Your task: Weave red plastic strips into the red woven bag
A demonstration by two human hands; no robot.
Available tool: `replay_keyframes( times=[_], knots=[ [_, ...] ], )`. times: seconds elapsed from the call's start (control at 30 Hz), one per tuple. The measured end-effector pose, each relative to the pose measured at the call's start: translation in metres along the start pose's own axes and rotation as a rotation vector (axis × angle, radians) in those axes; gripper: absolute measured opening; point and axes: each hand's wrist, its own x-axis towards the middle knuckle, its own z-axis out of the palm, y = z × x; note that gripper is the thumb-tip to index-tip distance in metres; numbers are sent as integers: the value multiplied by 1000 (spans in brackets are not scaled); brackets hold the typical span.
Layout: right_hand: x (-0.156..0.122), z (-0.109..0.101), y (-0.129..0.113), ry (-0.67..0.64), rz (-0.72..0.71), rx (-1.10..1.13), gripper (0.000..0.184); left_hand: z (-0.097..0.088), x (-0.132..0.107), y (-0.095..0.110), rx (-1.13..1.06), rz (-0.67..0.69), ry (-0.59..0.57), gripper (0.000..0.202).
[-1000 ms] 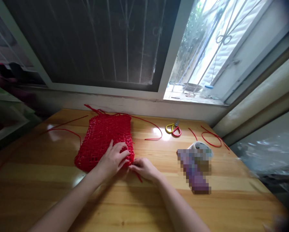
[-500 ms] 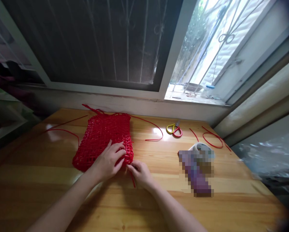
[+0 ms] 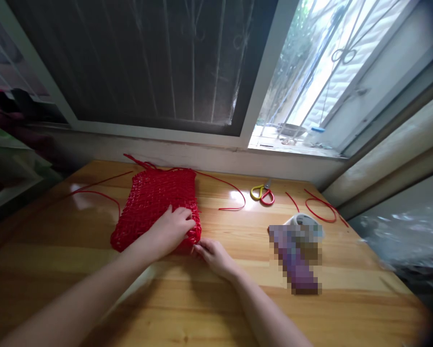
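A red woven bag (image 3: pixel 158 193), made of glossy cord in an open mesh, lies on the wooden table left of centre. My left hand (image 3: pixel 176 224) rests over its lower right part, fingers curled down onto the weave; the fingertips are partly hidden. At the bag's near right corner my right hand (image 3: pixel 213 255) is closed in a pinch, apparently on a red cord at the edge. The pinched spot is small and largely covered by the fingers. Loose red cord (image 3: pixel 238 188) trails from the bag's far edge to the right.
Scissors (image 3: pixel 263 193) with one yellow and one red handle lie near the back. Cut red cords (image 3: pixel 321 207) sit farther right. A tape roll (image 3: pixel 301 220) stands beside a blurred-out purple item (image 3: pixel 298 267). The window frame (image 3: pixel 158 137) rises behind the table (image 3: pixel 216 308).
My left hand has shifted slightly up and right, its fingers more curled. The red cord tail that hung below my right hand no longer shows. My right hand stays at the corner.
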Motion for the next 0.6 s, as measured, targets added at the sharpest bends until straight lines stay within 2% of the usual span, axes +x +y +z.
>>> replay_keyframes(
  times=[0.17,0.27,0.43,0.6],
  knots=[
    [1,1,5,-36,65,92,31,-9,32,7,219,220,-168,12],
    [2,2,9,-37,63,113,31,-13,42,17,310,288,-261,13],
    [2,0,8,-36,56,111,30,-17,39,29,368,333,-299,13],
    [1,-3,2,-33,-33,-70,26,-18,31,23,382,384,-296,17]
  ],
)
